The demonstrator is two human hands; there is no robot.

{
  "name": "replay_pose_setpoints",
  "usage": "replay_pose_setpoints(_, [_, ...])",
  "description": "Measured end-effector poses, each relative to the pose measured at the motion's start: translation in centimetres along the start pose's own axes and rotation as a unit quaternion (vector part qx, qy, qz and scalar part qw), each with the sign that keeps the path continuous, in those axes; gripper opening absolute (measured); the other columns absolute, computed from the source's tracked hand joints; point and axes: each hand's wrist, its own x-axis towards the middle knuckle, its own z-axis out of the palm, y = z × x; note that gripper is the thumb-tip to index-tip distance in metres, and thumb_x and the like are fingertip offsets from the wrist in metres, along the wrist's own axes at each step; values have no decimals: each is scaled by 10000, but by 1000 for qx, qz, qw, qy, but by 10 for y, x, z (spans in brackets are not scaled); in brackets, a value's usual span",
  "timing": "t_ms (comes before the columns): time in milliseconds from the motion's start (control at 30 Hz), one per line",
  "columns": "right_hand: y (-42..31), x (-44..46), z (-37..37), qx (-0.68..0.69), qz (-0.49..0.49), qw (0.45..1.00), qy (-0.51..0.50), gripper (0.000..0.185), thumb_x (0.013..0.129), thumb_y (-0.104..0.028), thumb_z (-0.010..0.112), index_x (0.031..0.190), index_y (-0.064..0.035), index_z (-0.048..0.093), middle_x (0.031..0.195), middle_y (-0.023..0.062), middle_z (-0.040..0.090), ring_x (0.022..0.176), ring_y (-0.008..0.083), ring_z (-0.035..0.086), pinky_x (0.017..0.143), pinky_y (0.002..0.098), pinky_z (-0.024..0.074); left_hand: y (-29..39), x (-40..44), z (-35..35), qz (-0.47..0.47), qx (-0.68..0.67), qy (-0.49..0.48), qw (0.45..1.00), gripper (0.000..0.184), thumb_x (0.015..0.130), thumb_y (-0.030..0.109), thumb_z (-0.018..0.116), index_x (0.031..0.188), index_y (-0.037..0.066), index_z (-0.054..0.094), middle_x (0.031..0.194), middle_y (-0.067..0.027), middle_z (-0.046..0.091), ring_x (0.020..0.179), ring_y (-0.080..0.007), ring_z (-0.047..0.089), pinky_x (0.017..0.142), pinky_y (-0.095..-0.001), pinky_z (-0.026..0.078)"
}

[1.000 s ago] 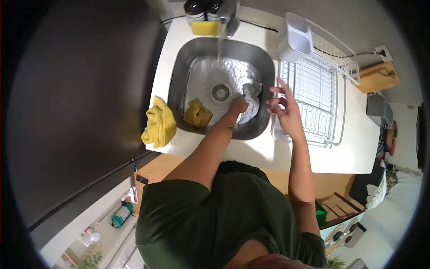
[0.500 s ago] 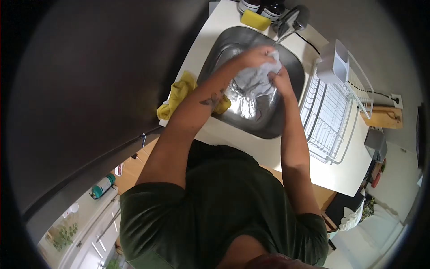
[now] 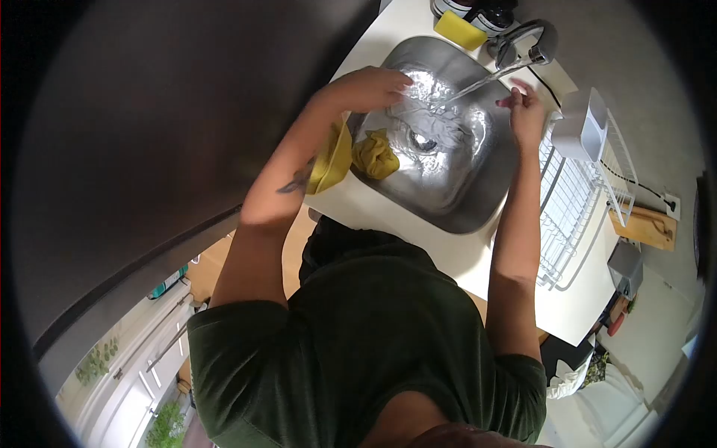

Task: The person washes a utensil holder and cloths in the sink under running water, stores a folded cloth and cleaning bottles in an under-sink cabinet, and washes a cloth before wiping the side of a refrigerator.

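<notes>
A wet grey cloth [image 3: 446,128] lies spread in the steel sink [image 3: 478,196], with water from the faucet [image 3: 544,46] running onto it. My left hand [image 3: 377,88] is over the left side of the sink, close to the cloth's upper left end, its fingers apart and somewhat blurred. Above the sink's right rim is my right hand [image 3: 525,112], empty, with loosely bent, spread fingers. A crumpled yellow cloth [image 3: 376,155] rests in the sink's left part. Another yellow cloth [image 3: 331,160] hangs over the counter edge beside my left forearm, which partly hides it.
Behind the sink are a yellow sponge [image 3: 461,30] and dark bottles [image 3: 494,16]. To the right stand a wire dish rack [image 3: 564,201] and a grey utensil holder [image 3: 580,125]. Farther right is a wooden board [image 3: 646,226]. A dark panel [image 3: 172,112] borders the left side.
The grey cloth was lifted and held in both hands half a second ago; now it lies in the sink. My hands have moved apart, one left and one right. The view has shifted.
</notes>
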Motion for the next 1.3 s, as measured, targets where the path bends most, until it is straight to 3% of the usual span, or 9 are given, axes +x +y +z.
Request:
replay_pose_setpoints(300, [-23, 12, 11, 29, -133, 976, 168, 226, 804, -125, 578, 1020, -64, 600, 888, 93, 604, 792, 148, 564, 723, 268, 426, 36, -138, 7, -174, -101, 230, 952, 231, 814, 114, 508, 1018, 23, 563, 928, -136, 619, 851, -261, 604, 753, -322, 463])
replay_pose_setpoints(567, [-21, 56, 0, -227, -384, 887, 117, 244, 811, -126, 510, 1028, -28, 563, 1049, 173, 539, 948, 353, 514, 828, 363, 417, 18, -147, 86, -255, 16, 251, 934, 204, 708, 160, 646, 848, 44, 554, 780, -137, 604, 749, -288, 595, 628, -358, 462])
replay_pose_setpoints(700, [-20, 47, 5, -178, -346, 918, 78, 245, 781, -91, 511, 1013, -37, 569, 1049, 171, 541, 970, 350, 506, 845, 379, 403, 11, -144, 92, -247, 108, 260, 927, 229, 723, 165, 635, 868, 30, 520, 799, -121, 536, 755, -231, 551, 676, -321, 435])
replay_pose_setpoints(767, [-18, 41, 10, -159, -299, 925, 175, 253, 759, -60, 501, 999, -19, 571, 1009, 165, 554, 938, 318, 527, 811, 362, 416, 9, -145, 85, -189, -221, 315, 903, 185, 763, 132, 582, 885, 29, 487, 722, -63, 467, 672, -150, 477, 661, -280, 404])
replay_pose_setpoints(900, [3, 18, 34, 166, 27, 986, -1, 274, 711, -5, 515, 979, -11, 571, 1036, 102, 569, 912, 188, 540, 777, 286, 420, 42, -127, 26, -96, -328, 310, 887, 148, 836, 157, 495, 903, 27, 473, 809, -8, 463, 761, -85, 426, 722, -218, 364])
replay_pose_setpoints(967, [-37, -17, 44, 230, 24, 957, -174, 350, 674, 43, 492, 1003, -47, 573, 1034, 69, 581, 900, 167, 545, 770, 280, 418, 62, -107, -2, -62, -340, 267, 900, 151, 836, 165, 487, 928, 46, 475, 844, -5, 479, 785, -86, 440, 732, -216, 369])
replay_pose_setpoints(1133, [-115, -60, 50, 358, -113, 903, -211, 350, 701, 25, 518, 1036, -56, 577, 909, 36, 609, 818, 141, 561, 705, 241, 420, 85, -19, -29, 17, -259, 103, 960, 257, 793, 225, 562, 979, 55, 510, 877, -7, 525, 802, -98, 486, 717, -238, 401])
replay_pose_setpoints(1233, [-71, -24, 30, 28, -56, 964, -260, 236, 743, -86, 610, 974, -41, 600, 908, 39, 601, 770, 113, 553, 664, 227, 428, 73, 19, -39, 24, -166, 5, 986, 320, 775, 249, 600, 1017, 52, 528, 899, -14, 551, 807, -118, 509, 715, -266, 412])
replay_pose_setpoints(1300, [-56, -15, 10, 23, -87, 973, -213, 250, 774, -204, 640, 937, -17, 607, 803, -15, 576, 679, 57, 510, 650, 207, 409, 63, 37, -45, 15, -79, -29, 996, 345, 772, 255, 610, 1043, 55, 532, 917, -18, 564, 817, -130, 522, 716, -278, 416])
